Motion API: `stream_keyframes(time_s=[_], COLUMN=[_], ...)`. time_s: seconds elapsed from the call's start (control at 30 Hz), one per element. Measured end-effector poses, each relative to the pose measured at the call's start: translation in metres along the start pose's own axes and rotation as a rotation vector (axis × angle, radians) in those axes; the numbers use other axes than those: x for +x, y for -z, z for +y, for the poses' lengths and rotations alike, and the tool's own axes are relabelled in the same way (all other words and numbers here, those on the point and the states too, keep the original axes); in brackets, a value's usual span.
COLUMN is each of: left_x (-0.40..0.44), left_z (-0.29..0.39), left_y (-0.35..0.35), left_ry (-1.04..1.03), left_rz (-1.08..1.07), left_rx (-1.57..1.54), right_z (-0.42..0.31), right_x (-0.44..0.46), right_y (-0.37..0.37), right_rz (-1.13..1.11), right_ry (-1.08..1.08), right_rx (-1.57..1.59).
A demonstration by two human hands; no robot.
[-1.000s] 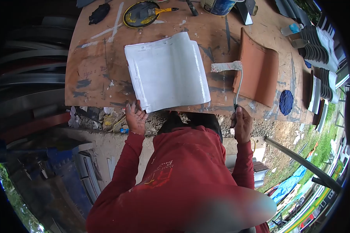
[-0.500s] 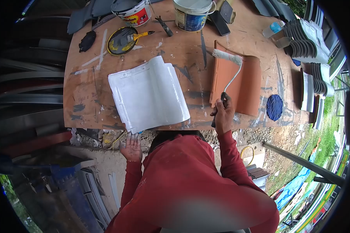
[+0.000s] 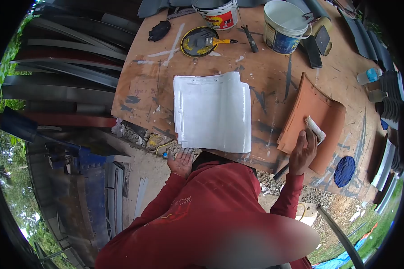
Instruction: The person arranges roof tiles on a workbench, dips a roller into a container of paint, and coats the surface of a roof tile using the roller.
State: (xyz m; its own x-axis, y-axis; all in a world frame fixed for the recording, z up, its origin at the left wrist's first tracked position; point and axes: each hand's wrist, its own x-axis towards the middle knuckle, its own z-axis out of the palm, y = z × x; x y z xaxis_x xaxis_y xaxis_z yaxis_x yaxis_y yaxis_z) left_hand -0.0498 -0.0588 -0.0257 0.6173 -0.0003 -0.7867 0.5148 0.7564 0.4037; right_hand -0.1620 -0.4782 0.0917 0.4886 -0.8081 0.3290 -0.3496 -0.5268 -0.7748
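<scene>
On the table in front of me lies a white-coated roof tile (image 3: 213, 114), glossy along its curved right side. My left hand (image 3: 181, 162) is palm up with fingers stretched out at the tile's near left edge; whether the fingertips touch it I cannot tell. To the right, a bare terracotta roof tile (image 3: 330, 117) lies tilted on the table. My right hand (image 3: 302, 154) is over this tile, its fingers around a paint roller (image 3: 316, 130). The white roller cover lies low over the terracotta, and the dark handle end sticks out left of the hand. The wire frame is mostly hidden.
At the back stand a red-labelled bucket (image 3: 220, 18) and a white paint bucket (image 3: 285, 31). A yellow-rimmed lid (image 3: 197, 44) carries a paintbrush (image 3: 220, 41). A dark blue crumpled patch (image 3: 344, 171) lies at right, near stacked tiles (image 3: 388, 98) and a bottle (image 3: 368, 76).
My right hand has turned the roller and brought its cover lower on the terracotta tile. The view has swung, shifting the table rightward. My left hand stays by the white tile's near edge.
</scene>
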Motion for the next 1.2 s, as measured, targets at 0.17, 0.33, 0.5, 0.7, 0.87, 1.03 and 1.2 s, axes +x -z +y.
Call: stream_keyframes(time_s=[0.17,0.33,0.5,0.7,0.87,1.03,1.2], left_x=[-0.006,0.0,0.008,0.04,0.1,0.165,0.209], left_z=[0.01,0.023,0.047,0.103,0.179,0.272,0.363], left_y=[-0.012,-0.01,-0.007,-0.014,-0.024,-0.045,-0.068], left_ry=[0.058,0.145,0.282,0.339,0.249,0.204,0.185], left_rz=[-0.001,0.0,-0.017,-0.151,-0.262,-0.421,-0.45], left_rx=[-0.063,-0.09,-0.11,0.088,0.086,0.139,0.171], right_z=[-0.033,-0.039,-0.012,-0.031,-0.062,-0.138,-0.234], right_x=[0.081,0.126,0.12,0.11,0.085,0.081,0.091], right_y=[-0.124,-0.226,-0.258,-0.262,-0.276,-0.319,-0.385], right_rz=[-0.523,-0.948,-0.929,-0.799,-0.697,-0.686,-0.731], right_ry=[0.065,0.108,0.001,-0.474,-0.465,-0.356,-0.278], right_rx=[0.16,-0.121,0.061,0.302,0.36,0.254,0.292])
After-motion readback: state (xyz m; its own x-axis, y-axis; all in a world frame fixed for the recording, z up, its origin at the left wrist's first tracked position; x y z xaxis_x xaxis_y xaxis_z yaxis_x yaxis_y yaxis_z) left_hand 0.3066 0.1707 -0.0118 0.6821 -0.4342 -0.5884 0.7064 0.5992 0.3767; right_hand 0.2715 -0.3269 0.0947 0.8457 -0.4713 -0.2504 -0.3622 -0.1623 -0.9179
